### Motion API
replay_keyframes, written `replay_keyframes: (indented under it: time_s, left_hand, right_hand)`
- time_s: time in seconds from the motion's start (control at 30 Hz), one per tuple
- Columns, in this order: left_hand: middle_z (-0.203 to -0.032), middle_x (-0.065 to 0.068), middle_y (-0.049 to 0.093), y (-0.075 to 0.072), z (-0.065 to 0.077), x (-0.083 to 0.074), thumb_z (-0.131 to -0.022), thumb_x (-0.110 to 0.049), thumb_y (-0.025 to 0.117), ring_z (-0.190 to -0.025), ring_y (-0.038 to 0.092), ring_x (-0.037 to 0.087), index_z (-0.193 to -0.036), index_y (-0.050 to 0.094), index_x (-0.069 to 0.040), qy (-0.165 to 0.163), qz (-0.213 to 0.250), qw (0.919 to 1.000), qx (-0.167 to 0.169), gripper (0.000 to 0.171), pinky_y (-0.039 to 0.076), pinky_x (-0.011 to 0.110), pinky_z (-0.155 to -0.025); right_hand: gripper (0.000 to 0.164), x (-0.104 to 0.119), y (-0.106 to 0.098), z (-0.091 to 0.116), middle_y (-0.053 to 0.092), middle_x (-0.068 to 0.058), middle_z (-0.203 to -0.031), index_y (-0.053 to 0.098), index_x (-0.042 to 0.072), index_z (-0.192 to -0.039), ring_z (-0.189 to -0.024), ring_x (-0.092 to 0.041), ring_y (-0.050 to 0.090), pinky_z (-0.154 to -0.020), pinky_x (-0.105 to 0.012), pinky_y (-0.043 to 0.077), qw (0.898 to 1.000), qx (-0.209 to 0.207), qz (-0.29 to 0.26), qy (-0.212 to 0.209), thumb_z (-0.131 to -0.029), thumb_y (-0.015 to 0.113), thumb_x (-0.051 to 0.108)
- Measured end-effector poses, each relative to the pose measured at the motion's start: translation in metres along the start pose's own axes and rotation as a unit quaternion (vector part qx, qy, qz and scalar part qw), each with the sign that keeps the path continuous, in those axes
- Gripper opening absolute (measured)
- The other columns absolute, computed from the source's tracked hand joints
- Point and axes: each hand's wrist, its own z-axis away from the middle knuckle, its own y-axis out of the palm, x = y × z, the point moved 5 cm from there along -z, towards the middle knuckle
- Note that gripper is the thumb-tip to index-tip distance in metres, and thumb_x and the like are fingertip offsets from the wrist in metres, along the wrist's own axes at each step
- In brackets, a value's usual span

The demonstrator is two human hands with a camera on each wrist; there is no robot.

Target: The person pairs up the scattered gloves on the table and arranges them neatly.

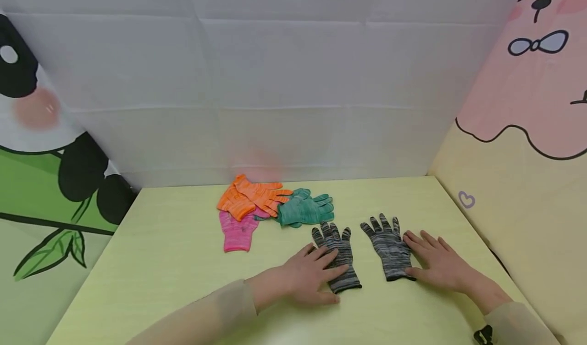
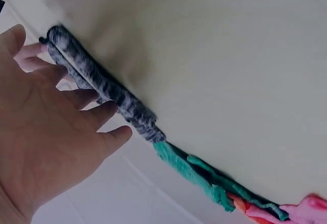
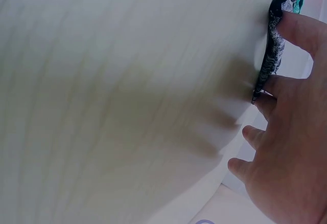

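We look onto a creased white cloth backdrop (image 1: 284, 70), and before it spreads a pale yellow tabletop (image 1: 160, 263). Near its far edge we have the heap of knitted gloves: an orange pair (image 1: 263, 192) fanned on top, teal-green gloves (image 1: 304, 210) overlapping at its right, and a pink glove (image 1: 239, 231) poking its cuff out from underneath. Nearer us lies the grey-and-black striped pair, the left one (image 1: 347, 252) and the right one (image 1: 392, 253), apart from each other, flat, fingers pointing away. Now the hands: the left hand (image 1: 309, 279) reaches over its glove, fingers spread and nearly straight, fingertips resting on the knit, nothing gripped; the right hand (image 1: 442, 266) lies along its glove's outer edge, fingers extended, thumb near the cuff, again with no grip that we can see. We'd call this step flattening and squaring up the striped pair; the next move, in our judgement, calls for light, level pressure so that the two can be brought together without rucking.
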Motion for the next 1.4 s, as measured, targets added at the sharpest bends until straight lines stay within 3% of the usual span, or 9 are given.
replay_keyframes:
  time_s: [0.23, 0.37, 0.5, 0.57, 0.67, 0.77, 0.9, 1.2, 1.4]
  left_hand:
    - [-0.171, 0.0, 0.017, 0.007, 0.011, -0.006, -0.097, -0.077, 0.032, -0.156, 0.013, 0.028, -0.163, 0.022, -0.041, 0.026, 0.006, 0.9996, -0.012, 0.076, 0.014, 0.057, -0.122]
    - [-0.17, 0.0, 0.017, 0.01, 0.008, -0.002, -0.097, -0.077, 0.031, -0.156, 0.012, 0.027, -0.162, 0.025, -0.04, 0.014, 0.03, 0.9992, -0.024, 0.075, 0.012, 0.056, -0.123]
    - [-0.156, 0.003, 0.046, -0.004, 0.01, 0.008, -0.1, -0.071, 0.039, -0.143, 0.041, 0.027, -0.152, 0.05, -0.027, -0.08, 0.054, 0.9896, -0.106, 0.069, 0.034, 0.05, -0.115]
    - [-0.133, 0.002, 0.062, -0.016, 0.015, 0.017, -0.1, -0.064, 0.049, -0.122, 0.057, 0.026, -0.133, 0.065, -0.02, -0.143, 0.049, 0.9745, -0.165, 0.058, 0.047, 0.045, -0.1]
    - [-0.103, 0.0, 0.062, -0.031, 0.022, 0.032, -0.097, -0.056, 0.06, -0.096, 0.058, 0.023, -0.108, 0.07, -0.016, -0.223, 0.036, 0.9527, -0.203, 0.043, 0.05, 0.041, -0.077]
    - [-0.1, 0.004, 0.059, -0.03, 0.02, 0.043, -0.093, -0.059, 0.064, -0.096, 0.056, 0.025, -0.106, 0.069, -0.012, -0.275, 0.039, 0.945, -0.173, 0.049, 0.049, 0.042, -0.076]
    - [-0.101, 0.008, 0.059, -0.014, 0.01, 0.041, -0.087, -0.073, 0.062, -0.097, 0.056, 0.027, -0.109, 0.071, -0.009, -0.304, 0.046, 0.9439, -0.12, 0.067, 0.051, 0.045, -0.077]
    - [-0.097, 0.007, 0.053, -0.002, -0.016, 0.019, -0.085, -0.077, 0.061, -0.093, 0.052, 0.025, -0.104, 0.071, -0.006, -0.29, 0.008, 0.9509, -0.108, 0.074, 0.049, 0.043, -0.076]
    - [-0.096, 0.006, 0.052, -0.001, -0.019, 0.015, -0.09, -0.063, 0.068, -0.092, 0.051, 0.024, -0.107, 0.071, -0.007, -0.293, 0.034, 0.9502, -0.1, 0.059, 0.049, 0.041, -0.074]
  right_hand:
    - [0.087, 0.001, -0.003, 0.001, 0.035, -0.016, -0.162, 0.041, 0.004, -0.156, -0.147, -0.05, 0.024, -0.113, -0.072, 0.016, 1.0, 0.002, -0.005, 0.002, -0.094, 0.063, 0.06]
    - [0.086, 0.001, -0.001, 0.001, 0.036, -0.016, -0.162, 0.041, 0.005, -0.157, -0.147, -0.05, 0.024, -0.113, -0.072, 0.017, 1.0, 0.002, -0.002, 0.0, -0.094, 0.063, 0.059]
    - [0.087, 0.003, -0.001, 0.002, 0.036, -0.016, -0.162, 0.041, 0.005, -0.156, -0.147, -0.05, 0.024, -0.113, -0.072, 0.016, 1.0, 0.005, -0.004, -0.001, -0.094, 0.063, 0.061]
    - [0.087, 0.002, 0.0, 0.002, 0.035, -0.016, -0.162, 0.04, 0.005, -0.157, -0.147, -0.051, 0.024, -0.113, -0.072, 0.016, 1.0, 0.004, 0.0, -0.002, -0.094, 0.062, 0.06]
    - [0.087, 0.001, 0.0, 0.003, 0.035, -0.017, -0.162, 0.04, 0.004, -0.157, -0.147, -0.051, 0.024, -0.113, -0.072, 0.016, 1.0, 0.003, 0.003, -0.001, -0.094, 0.062, 0.06]
    - [0.087, 0.001, -0.002, 0.002, 0.035, -0.016, -0.162, 0.04, 0.004, -0.156, -0.147, -0.051, 0.024, -0.113, -0.072, 0.015, 1.0, 0.003, 0.003, 0.0, -0.094, 0.062, 0.061]
    - [0.088, 0.002, -0.001, 0.001, 0.035, -0.016, -0.162, 0.04, 0.004, -0.157, -0.147, -0.051, 0.024, -0.113, -0.072, 0.015, 1.0, 0.005, -0.001, -0.002, -0.094, 0.062, 0.061]
    - [0.088, 0.002, -0.001, 0.0, 0.035, -0.017, -0.162, 0.04, 0.003, -0.156, -0.147, -0.051, 0.024, -0.113, -0.073, 0.015, 1.0, 0.005, -0.002, -0.001, -0.094, 0.063, 0.061]
    - [0.088, 0.001, -0.003, -0.001, 0.034, -0.018, -0.162, 0.039, 0.003, -0.157, -0.148, -0.052, 0.021, -0.114, -0.072, 0.015, 1.0, 0.0, -0.007, -0.004, -0.094, 0.064, 0.058]
